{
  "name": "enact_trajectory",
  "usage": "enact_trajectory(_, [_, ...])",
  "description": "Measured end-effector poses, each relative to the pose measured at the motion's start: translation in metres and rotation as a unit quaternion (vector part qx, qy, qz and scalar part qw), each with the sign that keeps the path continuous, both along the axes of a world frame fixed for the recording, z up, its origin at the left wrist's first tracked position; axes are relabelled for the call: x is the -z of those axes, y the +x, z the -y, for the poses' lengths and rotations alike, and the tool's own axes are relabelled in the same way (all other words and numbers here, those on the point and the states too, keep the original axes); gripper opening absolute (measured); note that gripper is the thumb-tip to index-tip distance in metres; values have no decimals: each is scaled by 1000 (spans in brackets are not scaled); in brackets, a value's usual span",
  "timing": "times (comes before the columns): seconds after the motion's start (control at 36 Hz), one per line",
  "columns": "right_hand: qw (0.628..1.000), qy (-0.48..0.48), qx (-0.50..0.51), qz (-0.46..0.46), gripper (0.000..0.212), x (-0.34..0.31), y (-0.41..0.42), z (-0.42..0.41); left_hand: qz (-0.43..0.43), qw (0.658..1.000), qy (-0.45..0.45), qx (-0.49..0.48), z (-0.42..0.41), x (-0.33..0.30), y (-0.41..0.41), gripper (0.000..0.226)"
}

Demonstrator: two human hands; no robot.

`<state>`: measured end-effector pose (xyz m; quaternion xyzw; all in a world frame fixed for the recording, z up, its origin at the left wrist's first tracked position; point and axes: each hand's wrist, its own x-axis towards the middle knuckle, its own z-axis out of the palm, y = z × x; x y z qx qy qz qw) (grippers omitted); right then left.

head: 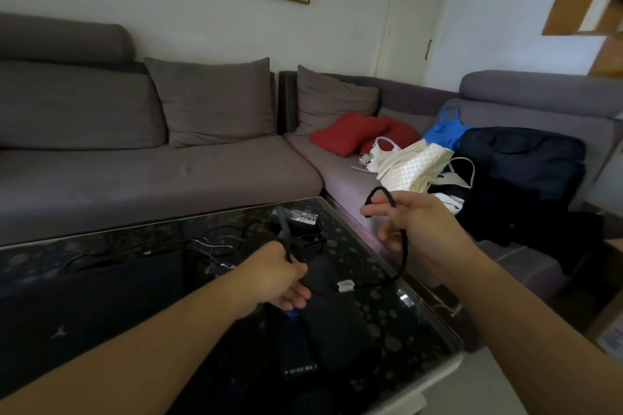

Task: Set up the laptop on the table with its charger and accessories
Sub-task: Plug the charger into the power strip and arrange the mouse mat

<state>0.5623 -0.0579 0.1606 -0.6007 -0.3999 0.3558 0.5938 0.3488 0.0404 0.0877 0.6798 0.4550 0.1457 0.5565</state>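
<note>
At the near edge of the glass table (387,344) I see a dark flat item (300,369) with small white lettering, lying just nearer than a black pouch-like object (332,323); I cannot tell what either one is. My left hand (281,280) sits above the table's middle, fingers curled and pinching a black cable (403,256) at one point. The cable runs from that hand past a small white clip (345,286) resting on the glass, then rises off the right edge to my right hand (414,229). The right hand hangs beyond the right edge, above the sofa seat, with the cable looped over the fingers and the thumb and fingers curled round it; a loop of cable stands up above the index finger. Toward the far right corner of the table lies the charger brick (301,217), label up, with thin wires (215,246) tangled on the glass to its left. I cannot make out the laptop with certainty; the dark left half of the table is unclear. Beyond the table stands a grey corner sofa (151,175) carrying red cushions (357,131), a white patterned bag (414,165), a blue bag (445,131) and a black laptop bag (526,162).
</note>
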Motion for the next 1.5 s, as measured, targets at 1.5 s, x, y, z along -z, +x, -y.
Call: enact_trajectory(1.5, [778, -303, -89, 543, 85, 162, 17, -317, 149, 963, -44, -219, -179, 111, 63, 20])
